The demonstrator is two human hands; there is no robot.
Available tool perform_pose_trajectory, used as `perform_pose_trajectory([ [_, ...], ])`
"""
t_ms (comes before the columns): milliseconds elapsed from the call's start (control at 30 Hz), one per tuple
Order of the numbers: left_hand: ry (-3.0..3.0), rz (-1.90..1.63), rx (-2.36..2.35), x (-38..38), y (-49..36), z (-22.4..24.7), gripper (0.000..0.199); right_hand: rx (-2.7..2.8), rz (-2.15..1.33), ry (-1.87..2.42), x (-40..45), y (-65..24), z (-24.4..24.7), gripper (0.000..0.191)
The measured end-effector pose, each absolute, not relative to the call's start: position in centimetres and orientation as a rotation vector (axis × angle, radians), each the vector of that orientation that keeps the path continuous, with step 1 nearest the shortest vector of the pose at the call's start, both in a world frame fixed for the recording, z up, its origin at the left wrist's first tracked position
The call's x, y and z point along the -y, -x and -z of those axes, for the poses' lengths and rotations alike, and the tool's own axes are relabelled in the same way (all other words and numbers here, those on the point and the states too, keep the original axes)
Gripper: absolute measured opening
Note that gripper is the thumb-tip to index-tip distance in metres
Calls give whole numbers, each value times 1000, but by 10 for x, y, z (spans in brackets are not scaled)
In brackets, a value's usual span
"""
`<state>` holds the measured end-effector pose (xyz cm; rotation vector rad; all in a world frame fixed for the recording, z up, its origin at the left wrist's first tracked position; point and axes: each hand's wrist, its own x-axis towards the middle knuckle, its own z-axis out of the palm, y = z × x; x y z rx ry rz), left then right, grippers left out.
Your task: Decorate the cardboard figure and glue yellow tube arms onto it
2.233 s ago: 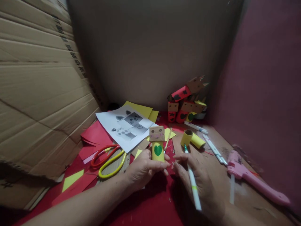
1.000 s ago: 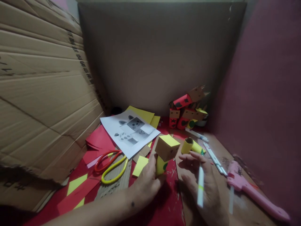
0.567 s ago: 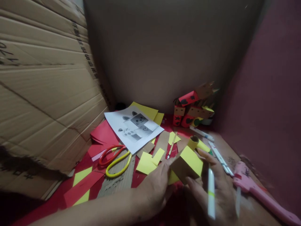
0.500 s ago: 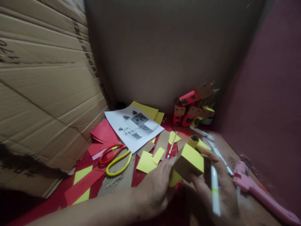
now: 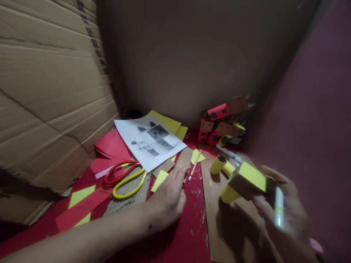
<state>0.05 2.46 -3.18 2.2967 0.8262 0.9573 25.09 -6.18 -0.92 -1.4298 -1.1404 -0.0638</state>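
My right hand (image 5: 287,212) grips a small cardboard box (image 5: 248,177) with a yellow paper top, tilted above the board. A white marker with a yellow-green band (image 5: 279,210) is also lodged among its fingers. My left hand (image 5: 170,191) holds nothing visible; its fingers stretch over a yellow paper scrap (image 5: 159,180), partly hiding it. Just right of those fingertips lies a pencil (image 5: 195,165). Short yellow paper tubes, one upright (image 5: 218,165), stand near the box. Another yellow tube (image 5: 229,194) is beneath the box; whether it is attached I cannot tell.
Red-and-yellow-handled scissors (image 5: 128,182) lie left among red paper (image 5: 112,146) and cardboard strips. A printed animal picture (image 5: 153,142) is behind them. Several finished box figures (image 5: 222,124) are stacked by the wall. A large cardboard sheet (image 5: 55,91) rises at left; another marker (image 5: 229,153) lies at right.
My left hand has left the box and moved left to the paper scraps. My right hand has carried the box and marker rightward. The view has shifted slightly.
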Motion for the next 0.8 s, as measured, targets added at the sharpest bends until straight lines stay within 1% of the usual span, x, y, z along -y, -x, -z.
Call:
perform_pose_trajectory([
  [133,-2292,-950,-858,-28,-1,30,62,1255,22,1555,60,-252,11,50],
  [233,-2309,-919,-853,-26,-1,29,58,1308,-38,1526,58,-251,10,49],
  [333,-2306,-888,-841,-24,0,30,55,1292,-77,1495,55,-250,12,52],
  [467,-2270,-875,-821,-24,0,31,55,1236,-112,1444,54,-247,15,55],
  [600,-2279,-896,-803,-24,-1,31,58,1183,-84,1484,58,-249,7,54],
  [700,-2299,-887,-808,-24,-2,31,57,1078,-89,1483,58,-251,0,53],
  [800,-2302,-858,-801,-23,-2,32,55,1106,-119,1481,54,-250,-1,52],
])
